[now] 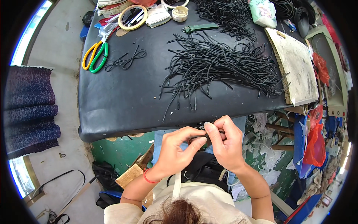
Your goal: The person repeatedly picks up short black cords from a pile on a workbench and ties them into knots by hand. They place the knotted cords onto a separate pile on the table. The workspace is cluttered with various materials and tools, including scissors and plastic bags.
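Note:
Just off the front edge of the black-covered table [123, 100], my two hands meet over my lap. My left hand [174, 148] pinches a thin black cord [197, 137] between thumb and fingers. My right hand [227, 145] is closed beside it, its thumb and forefinger gripping the same cord, with a short end poking up. Most of the cord is hidden by my fingers. Beyond my hands lies a loose bundle of black cords [220, 67]. Two looped black cords [132, 59] rest at the left of the table.
Scissors [99, 56] with yellow and green handles lie at far left. A green-handled pronged tool [201, 27], a tape roll [132, 17] and a small round tub [180, 14] sit at the back. A worn board [296, 67] stands right. A wooden piece [129, 177] is below left.

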A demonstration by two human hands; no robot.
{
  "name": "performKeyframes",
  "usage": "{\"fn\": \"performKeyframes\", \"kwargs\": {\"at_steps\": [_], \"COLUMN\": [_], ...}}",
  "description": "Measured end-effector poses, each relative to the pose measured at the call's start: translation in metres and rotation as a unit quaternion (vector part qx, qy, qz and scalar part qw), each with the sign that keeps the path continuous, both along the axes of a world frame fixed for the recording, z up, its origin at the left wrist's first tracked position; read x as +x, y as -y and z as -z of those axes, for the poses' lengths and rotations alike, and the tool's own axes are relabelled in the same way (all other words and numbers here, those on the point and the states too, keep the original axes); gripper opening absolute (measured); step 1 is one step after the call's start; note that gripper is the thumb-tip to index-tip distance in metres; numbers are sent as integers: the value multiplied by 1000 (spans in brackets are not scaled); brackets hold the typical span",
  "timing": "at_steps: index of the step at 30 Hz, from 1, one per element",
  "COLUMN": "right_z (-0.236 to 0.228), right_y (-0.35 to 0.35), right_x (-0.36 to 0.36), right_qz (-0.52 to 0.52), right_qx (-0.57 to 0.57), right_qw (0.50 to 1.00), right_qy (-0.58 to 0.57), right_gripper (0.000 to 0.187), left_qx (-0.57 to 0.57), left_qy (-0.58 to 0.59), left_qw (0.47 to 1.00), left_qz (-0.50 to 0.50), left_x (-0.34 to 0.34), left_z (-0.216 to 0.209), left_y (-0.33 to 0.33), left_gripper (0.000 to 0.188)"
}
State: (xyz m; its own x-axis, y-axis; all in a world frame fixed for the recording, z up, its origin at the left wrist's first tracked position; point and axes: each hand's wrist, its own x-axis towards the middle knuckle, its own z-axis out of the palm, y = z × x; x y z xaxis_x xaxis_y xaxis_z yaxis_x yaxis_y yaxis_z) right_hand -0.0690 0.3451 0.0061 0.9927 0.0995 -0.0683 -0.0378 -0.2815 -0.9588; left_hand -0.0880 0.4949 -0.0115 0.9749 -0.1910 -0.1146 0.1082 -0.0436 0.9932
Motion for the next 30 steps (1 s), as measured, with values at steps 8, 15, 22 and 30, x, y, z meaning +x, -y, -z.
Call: {"fn": "performKeyframes", "kwargs": {"at_steps": [8,15,22,30], "right_z": [0,-3,16,4], "right_y": [11,6,4,16], "right_x": [-2,-2,1,4], "right_qz": [-17,12,12,-28], "right_qx": [81,76,-144,92], "right_qw": [994,996,975,989], "right_qy": [-72,-43,171,-116], "right_gripper": [20,21,24,18], "left_qx": [-139,-77,151,-238], "left_qy": [-131,-75,176,-148], "left_qw": [979,994,971,960], "left_qz": [69,-24,-65,-30], "left_x": [4,-10,-11,4], "left_z": [0,-3,2,0], "left_y": [1,10,12,9], "left_gripper": [18,15,11,27]}}
